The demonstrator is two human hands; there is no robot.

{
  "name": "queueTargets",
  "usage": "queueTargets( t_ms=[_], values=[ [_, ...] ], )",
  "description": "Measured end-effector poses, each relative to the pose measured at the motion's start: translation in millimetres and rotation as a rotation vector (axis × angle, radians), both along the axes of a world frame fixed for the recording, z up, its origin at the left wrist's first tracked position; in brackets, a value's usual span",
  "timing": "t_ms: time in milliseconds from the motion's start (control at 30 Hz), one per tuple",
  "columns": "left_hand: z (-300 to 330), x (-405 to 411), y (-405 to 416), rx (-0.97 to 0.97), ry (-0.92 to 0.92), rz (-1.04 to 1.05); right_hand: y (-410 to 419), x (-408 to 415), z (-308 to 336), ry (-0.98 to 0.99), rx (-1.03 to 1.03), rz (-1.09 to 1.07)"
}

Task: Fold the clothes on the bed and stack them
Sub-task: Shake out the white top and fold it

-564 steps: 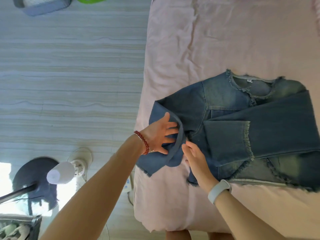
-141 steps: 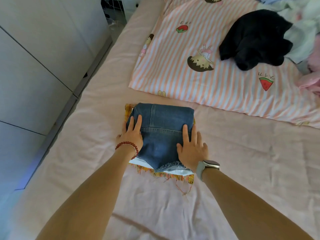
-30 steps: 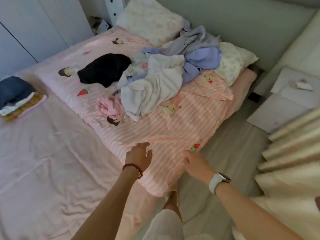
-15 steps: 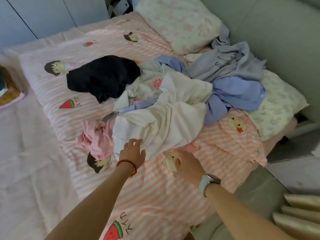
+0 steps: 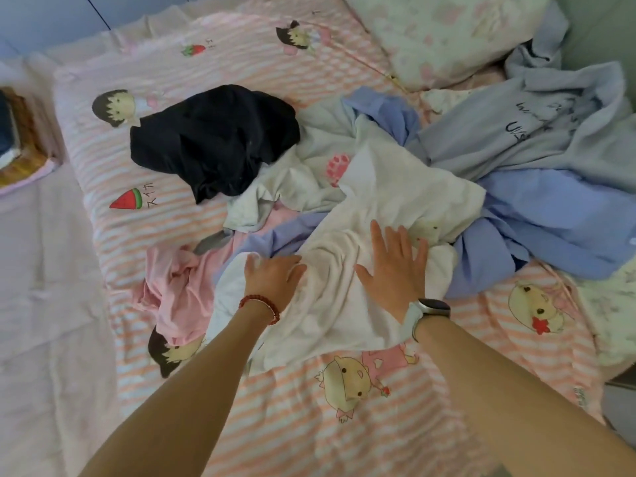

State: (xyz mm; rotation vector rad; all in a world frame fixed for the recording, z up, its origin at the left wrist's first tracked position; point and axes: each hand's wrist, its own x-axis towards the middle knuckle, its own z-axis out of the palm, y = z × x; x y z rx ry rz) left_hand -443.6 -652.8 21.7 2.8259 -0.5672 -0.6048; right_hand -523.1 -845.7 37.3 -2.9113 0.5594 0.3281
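A heap of unfolded clothes lies on the striped pink quilt (image 5: 292,425). A white garment (image 5: 330,304) sits at the front of the heap. My left hand (image 5: 272,280) rests on its left part, fingers bent into the cloth. My right hand (image 5: 395,266) lies flat on it with fingers spread. Around it lie a pink garment (image 5: 175,287), a black garment (image 5: 216,139), a blue shirt (image 5: 550,218) and a pale grey top with lettering (image 5: 537,125). The folded stack (image 5: 17,139) with denim on top shows at the far left edge.
A floral pillow (image 5: 447,36) lies at the head of the bed, another (image 5: 612,304) at the right edge. Plain pink sheet (image 5: 44,287) covers the left side. The bed's right edge drops to the floor at lower right.
I have leaned closer to the heap. Both hands moved forward from the quilt onto the white garment.
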Motion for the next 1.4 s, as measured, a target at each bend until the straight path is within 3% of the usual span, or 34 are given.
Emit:
queueTargets(
  t_ms=[67, 167, 267, 367, 467, 667, 767, 933, 1033, 1100, 1233, 1400],
  values=[
    [5.8, -20.2, 1.1, -0.197, 0.095, 0.054, -4.8, -1.2, 0.8, 0.056, 0.079, -0.021],
    [14.3, -61.3, 16.1, -0.332, 0.200, 0.147, 13.2, -29.0, 3.6, 0.014, 0.150, 0.153],
    [15.2, -98.2, 43.5, -0.290, 0.278, 0.178, 47.9, -75.3, 12.8, -0.052, 0.311, 0.259],
    [14.3, -127.6, 84.3, -0.186, 0.312, 0.109, 79.5, -117.3, 21.0, -0.244, 0.415, 0.195],
    [22.0, -153.5, 135.3, -0.215, 0.318, 0.192, 115.7, -142.9, 34.8, -0.232, 0.518, 0.146],
    [53.9, -210.2, 257.3, -0.326, 0.173, 0.452, 236.7, -183.6, 59.2, -0.080, 0.704, 0.164],
    [67.7, -247.0, 331.4, -0.363, 0.126, 0.634, 315.3, -216.7, 63.2, 0.090, 0.840, 0.255],
    [79.4, -308.4, 429.4, -0.395, 0.289, 0.762, 396.4, -254.5, 63.2, 0.366, 0.940, 0.422],
    [82.7, -328.5, 434.6, -0.493, 0.386, 0.743, 395.1, -243.7, 59.9, 0.148, 0.691, 0.439],
    [85.4, -337.9, 426.6, -0.548, 0.374, 0.749, 392.3, -228.2, 55.9, 0.084, 0.476, 0.569],
    [82.4, -361.6, 421.1, -0.626, 0.293, 0.807, 403.8, -205.8, 40.7, 0.292, 0.192, 0.816],
    [73.1, -401.9, 430.9, -0.546, 0.208, 0.906, 398.1, -212.4, 24.9, 0.448, -0.030, 0.963]
  ],
)
